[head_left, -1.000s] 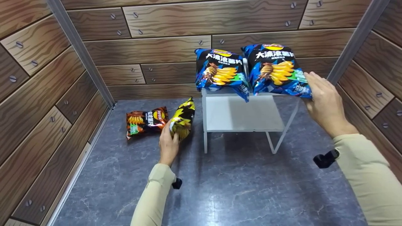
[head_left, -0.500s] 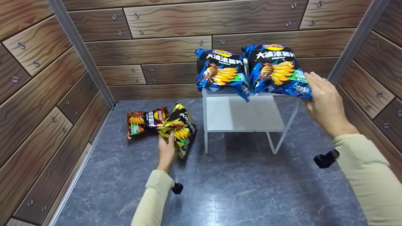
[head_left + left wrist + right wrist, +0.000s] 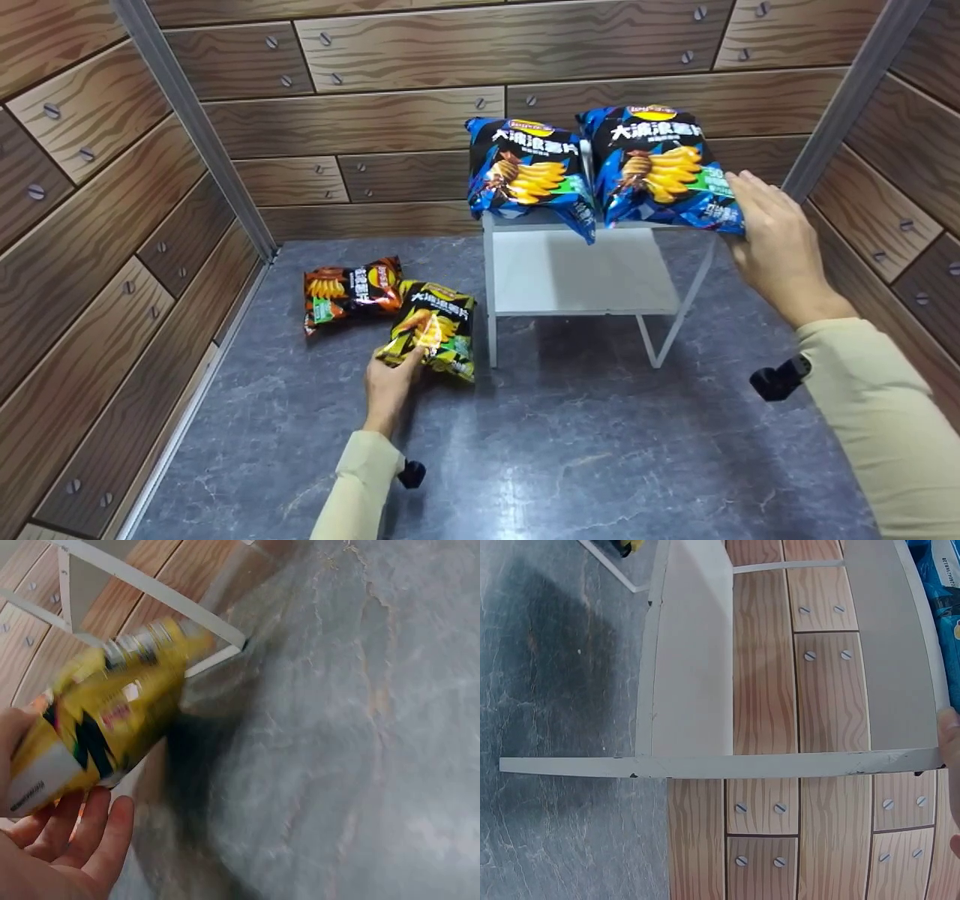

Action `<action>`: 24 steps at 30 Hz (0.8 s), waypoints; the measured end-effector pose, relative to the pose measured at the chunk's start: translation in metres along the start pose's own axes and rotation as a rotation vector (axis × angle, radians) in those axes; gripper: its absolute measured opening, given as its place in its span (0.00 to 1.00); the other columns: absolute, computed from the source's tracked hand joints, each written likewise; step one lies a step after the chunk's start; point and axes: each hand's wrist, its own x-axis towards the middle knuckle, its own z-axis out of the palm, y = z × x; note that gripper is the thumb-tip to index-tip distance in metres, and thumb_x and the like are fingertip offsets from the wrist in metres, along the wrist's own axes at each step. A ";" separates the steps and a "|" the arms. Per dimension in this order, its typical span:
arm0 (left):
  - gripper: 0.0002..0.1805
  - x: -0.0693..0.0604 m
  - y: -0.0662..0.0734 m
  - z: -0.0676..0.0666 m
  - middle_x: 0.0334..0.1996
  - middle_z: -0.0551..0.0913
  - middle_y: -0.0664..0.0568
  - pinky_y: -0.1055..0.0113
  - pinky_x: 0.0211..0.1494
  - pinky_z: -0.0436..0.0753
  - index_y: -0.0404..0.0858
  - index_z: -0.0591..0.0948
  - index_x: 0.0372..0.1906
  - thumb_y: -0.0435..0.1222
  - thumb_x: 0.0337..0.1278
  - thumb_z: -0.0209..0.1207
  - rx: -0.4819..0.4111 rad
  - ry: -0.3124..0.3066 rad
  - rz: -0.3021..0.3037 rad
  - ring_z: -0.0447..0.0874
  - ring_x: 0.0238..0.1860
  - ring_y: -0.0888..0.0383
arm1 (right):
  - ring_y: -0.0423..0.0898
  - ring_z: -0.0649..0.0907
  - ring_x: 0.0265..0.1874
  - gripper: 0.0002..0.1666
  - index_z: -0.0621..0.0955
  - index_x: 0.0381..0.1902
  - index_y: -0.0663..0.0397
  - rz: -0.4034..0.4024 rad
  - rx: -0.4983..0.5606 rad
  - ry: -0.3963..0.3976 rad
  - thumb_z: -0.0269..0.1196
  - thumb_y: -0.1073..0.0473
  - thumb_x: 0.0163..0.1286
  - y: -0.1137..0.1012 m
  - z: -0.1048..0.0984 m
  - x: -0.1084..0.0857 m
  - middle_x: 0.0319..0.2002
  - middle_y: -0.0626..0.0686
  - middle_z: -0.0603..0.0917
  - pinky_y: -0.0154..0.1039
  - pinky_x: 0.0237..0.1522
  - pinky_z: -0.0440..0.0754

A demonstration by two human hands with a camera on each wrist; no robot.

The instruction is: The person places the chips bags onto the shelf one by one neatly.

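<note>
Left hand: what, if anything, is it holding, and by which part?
The left hand holds the yellow-and-black chip bag by its lower-left corner, as seen in the head view.

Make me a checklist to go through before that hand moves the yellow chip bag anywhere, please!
1. Left hand has the yellow potato chip bag: ok, it holds the near left corner.
2. Yellow bag isn't touching the orange-brown potato chip bag: cannot tell, they overlap in the head view.
3. Yellow bag is off the gray floor: cannot tell.
4. Both blue potato chip bags are up on the white rack: ok, side by side.
5. Left blue bag sits fully on top: not ok, one corner hangs over the front edge.
6. Right hand grips the rack firmly: cannot tell.
</note>
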 end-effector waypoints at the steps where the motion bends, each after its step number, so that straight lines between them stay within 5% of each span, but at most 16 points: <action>1: 0.31 -0.001 -0.002 -0.002 0.40 0.85 0.41 0.63 0.43 0.84 0.32 0.78 0.53 0.48 0.50 0.72 -0.036 -0.018 -0.023 0.86 0.37 0.46 | 0.62 0.75 0.66 0.40 0.72 0.68 0.64 0.000 0.000 -0.001 0.63 0.76 0.54 0.000 0.000 0.000 0.63 0.66 0.77 0.55 0.72 0.66; 4: 0.28 -0.003 -0.006 -0.007 0.39 0.85 0.42 0.58 0.38 0.88 0.31 0.81 0.51 0.50 0.55 0.68 -0.123 -0.075 -0.090 0.88 0.33 0.42 | 0.62 0.75 0.66 0.39 0.72 0.68 0.64 0.003 -0.001 -0.002 0.63 0.76 0.55 -0.001 0.000 0.000 0.63 0.66 0.77 0.55 0.72 0.66; 7: 0.27 -0.006 -0.008 -0.012 0.43 0.85 0.41 0.52 0.39 0.89 0.33 0.84 0.50 0.52 0.61 0.63 -0.098 -0.132 -0.122 0.88 0.36 0.41 | 0.62 0.75 0.66 0.38 0.72 0.68 0.65 0.008 -0.005 -0.005 0.64 0.76 0.56 -0.001 0.000 0.000 0.63 0.67 0.77 0.56 0.72 0.66; 13: 0.29 -0.007 -0.010 -0.018 0.49 0.86 0.41 0.52 0.57 0.81 0.36 0.85 0.51 0.57 0.66 0.52 0.311 -0.149 0.019 0.84 0.51 0.44 | 0.62 0.75 0.66 0.38 0.72 0.68 0.64 0.015 -0.011 -0.012 0.65 0.75 0.57 -0.001 -0.001 0.000 0.64 0.67 0.76 0.56 0.72 0.66; 17: 0.28 -0.009 -0.007 -0.017 0.53 0.83 0.38 0.46 0.62 0.76 0.36 0.83 0.55 0.55 0.68 0.50 0.460 -0.101 0.113 0.78 0.58 0.39 | 0.62 0.75 0.66 0.39 0.72 0.68 0.64 0.012 -0.008 -0.009 0.64 0.76 0.56 -0.001 -0.001 0.000 0.64 0.67 0.76 0.56 0.72 0.66; 20: 0.24 -0.009 -0.001 -0.014 0.56 0.78 0.37 0.45 0.64 0.72 0.36 0.80 0.58 0.48 0.68 0.53 0.502 -0.015 0.291 0.73 0.59 0.38 | 0.62 0.75 0.66 0.39 0.72 0.68 0.64 0.009 -0.007 -0.010 0.64 0.76 0.55 -0.001 0.000 0.000 0.64 0.67 0.77 0.55 0.73 0.66; 24: 0.23 -0.007 0.011 -0.006 0.58 0.76 0.36 0.46 0.69 0.70 0.32 0.78 0.59 0.39 0.62 0.61 0.554 0.022 0.724 0.73 0.62 0.38 | 0.62 0.75 0.66 0.39 0.72 0.68 0.64 0.012 -0.010 -0.011 0.64 0.76 0.55 -0.001 -0.001 0.000 0.64 0.67 0.77 0.55 0.72 0.66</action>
